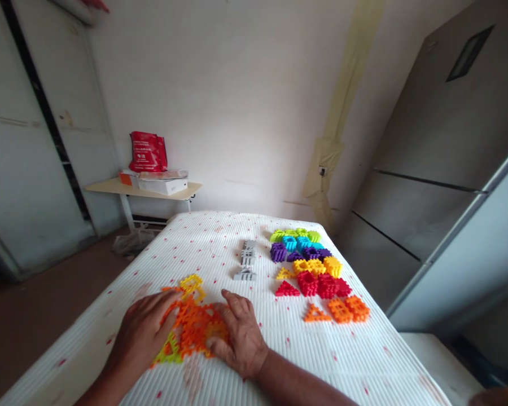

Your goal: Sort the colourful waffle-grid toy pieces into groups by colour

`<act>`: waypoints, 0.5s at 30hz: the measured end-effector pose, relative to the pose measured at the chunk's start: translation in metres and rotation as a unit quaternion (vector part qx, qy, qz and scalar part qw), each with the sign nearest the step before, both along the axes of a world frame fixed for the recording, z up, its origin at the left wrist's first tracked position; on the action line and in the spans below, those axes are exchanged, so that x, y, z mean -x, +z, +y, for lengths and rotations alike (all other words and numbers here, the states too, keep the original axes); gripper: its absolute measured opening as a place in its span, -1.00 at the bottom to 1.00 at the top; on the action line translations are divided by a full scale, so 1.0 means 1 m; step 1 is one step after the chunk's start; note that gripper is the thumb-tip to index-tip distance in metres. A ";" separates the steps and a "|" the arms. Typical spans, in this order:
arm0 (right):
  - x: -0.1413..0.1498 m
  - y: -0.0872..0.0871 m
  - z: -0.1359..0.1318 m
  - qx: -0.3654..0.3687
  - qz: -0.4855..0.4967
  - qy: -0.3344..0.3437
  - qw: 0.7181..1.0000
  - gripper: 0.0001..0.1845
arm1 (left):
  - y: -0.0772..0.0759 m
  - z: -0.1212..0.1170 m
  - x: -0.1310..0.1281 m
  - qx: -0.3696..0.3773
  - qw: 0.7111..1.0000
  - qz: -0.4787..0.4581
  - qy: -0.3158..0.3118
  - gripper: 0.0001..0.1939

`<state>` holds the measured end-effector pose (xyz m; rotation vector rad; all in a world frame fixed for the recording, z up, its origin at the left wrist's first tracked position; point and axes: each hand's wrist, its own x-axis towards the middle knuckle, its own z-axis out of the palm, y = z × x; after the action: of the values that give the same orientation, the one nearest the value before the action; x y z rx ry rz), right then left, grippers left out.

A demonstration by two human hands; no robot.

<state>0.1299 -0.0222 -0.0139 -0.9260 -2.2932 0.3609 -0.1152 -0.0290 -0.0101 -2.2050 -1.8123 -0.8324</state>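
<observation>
A loose heap of orange plastic interlocking pieces (192,324) lies on the near part of the white ribbed cover (279,361). My left hand (146,321) curves along the heap's left side, fingers stretched out over its edge. On the right side rests my right hand (241,335), fingers spread and the thumb touching the orange pieces. At the heap's far edge sits a yellow piece (192,286). A yellow-green triangular piece (169,349) lies by the near left edge, partly behind my left hand. Both hands lie over the pieces; parts of the heap are hidden beneath them.
To the right stand colour groups: orange squares (349,310), red pieces (325,286), yellow pieces (315,267), purple pieces (278,252), blue pieces (303,243) and green pieces (296,233). Grey pieces (248,256) form a column mid-cover. A side table (105,187) holds a red bag (146,152).
</observation>
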 end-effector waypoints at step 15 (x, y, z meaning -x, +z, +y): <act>0.000 -0.015 0.007 0.014 0.032 -0.040 0.999 -0.50 | 0.009 0.065 -0.017 0.163 0.982 -0.032 0.092 -0.67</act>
<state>0.1299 -0.0148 -0.0286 -1.0023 -2.1903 0.3833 -0.0985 0.0365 -0.0007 -2.1623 -2.2841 -0.6110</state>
